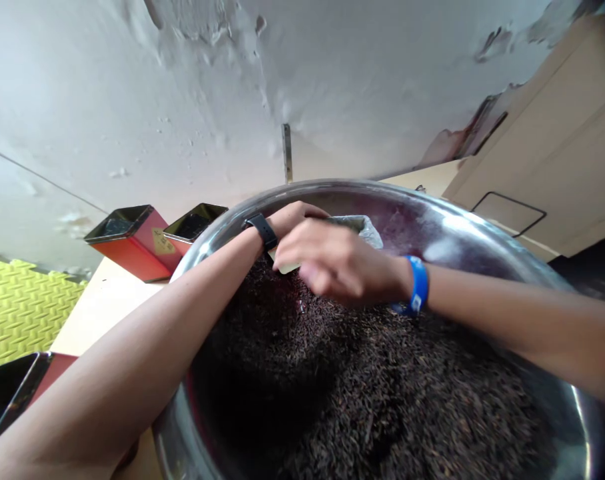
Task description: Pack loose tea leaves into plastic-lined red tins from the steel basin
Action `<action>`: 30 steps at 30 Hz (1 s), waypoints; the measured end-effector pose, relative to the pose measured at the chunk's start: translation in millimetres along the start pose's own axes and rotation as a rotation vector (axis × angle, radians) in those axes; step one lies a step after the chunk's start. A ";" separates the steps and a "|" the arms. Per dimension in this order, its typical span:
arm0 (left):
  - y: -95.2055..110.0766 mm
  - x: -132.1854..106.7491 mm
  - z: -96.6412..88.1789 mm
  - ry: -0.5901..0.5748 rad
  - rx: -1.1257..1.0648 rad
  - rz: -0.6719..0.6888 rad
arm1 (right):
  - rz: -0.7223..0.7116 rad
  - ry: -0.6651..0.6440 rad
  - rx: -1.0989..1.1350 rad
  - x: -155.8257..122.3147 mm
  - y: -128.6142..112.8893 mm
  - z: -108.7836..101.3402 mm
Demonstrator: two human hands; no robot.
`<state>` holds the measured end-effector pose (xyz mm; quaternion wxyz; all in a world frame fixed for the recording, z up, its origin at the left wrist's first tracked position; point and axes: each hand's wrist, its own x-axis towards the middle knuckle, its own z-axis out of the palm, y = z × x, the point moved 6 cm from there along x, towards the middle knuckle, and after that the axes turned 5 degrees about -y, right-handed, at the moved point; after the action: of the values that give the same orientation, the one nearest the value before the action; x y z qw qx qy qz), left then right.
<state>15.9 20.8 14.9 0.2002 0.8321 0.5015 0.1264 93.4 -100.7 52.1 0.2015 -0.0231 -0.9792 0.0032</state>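
Left arm (pixel 147 340): crosses the rim from the lower left, a black watch (pixel 262 230) at its wrist.
Near tin (pixel 57 367): red outside, dark inside, partly behind that arm.
Right arm (pixel 512 320): comes in from the right, with a blue band (pixel 417 283).
Shreds (pixel 407 400): dark, loose, spread through the bowl below my hands.
Right hand (pixel 340 260): above the shreds, fingers curled and blurred, a pale piece (pixel 289 269) showing at their tips (whether I pinch it or merely pass before it, I cannot tell).
Left hand (pixel 297 215): just beyond my right and mostly covered by it, so I cannot tell what I grip there.
Bag (pixel 371 233): clear, crumpled plastic, showing just past my right knuckles, within the rim.
Bowl (pixel 332 185): wide, shiny metal, around all of this.
Far tins (pixel 132 250): two, red, open-topped, left of the bowl; one has a gold label (pixel 162 241).
Table (pixel 95 300): pale, under those tins.
Mat (pixel 22 313): yellow-green, ridged, at the left.
Cabinet (pixel 557 133): beige, far right.
Wall (pixel 182 100): white, peeling, behind everything.
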 end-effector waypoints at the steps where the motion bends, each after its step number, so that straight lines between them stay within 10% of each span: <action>1: -0.5 0.3 0.0 0.008 -0.012 0.007 | -0.133 -0.139 0.037 0.2 -20.6 18.1; 5: -1.5 1.6 0.5 0.027 -0.032 0.040 | -0.187 -0.433 0.135 -17.9 -41.2 88.9; 11: -0.3 1.0 -0.3 0.031 0.011 0.051 | 0.272 -0.731 0.422 -57.1 3.5 163.0; 30: -1.8 2.7 1.1 0.027 0.062 0.025 | 0.462 -0.689 0.792 -53.9 -20.5 162.6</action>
<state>16.2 23.7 13.0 0.1659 0.8424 0.4974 0.1245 77.8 -123.2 -118.2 -0.1420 -0.1570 -0.8820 0.4211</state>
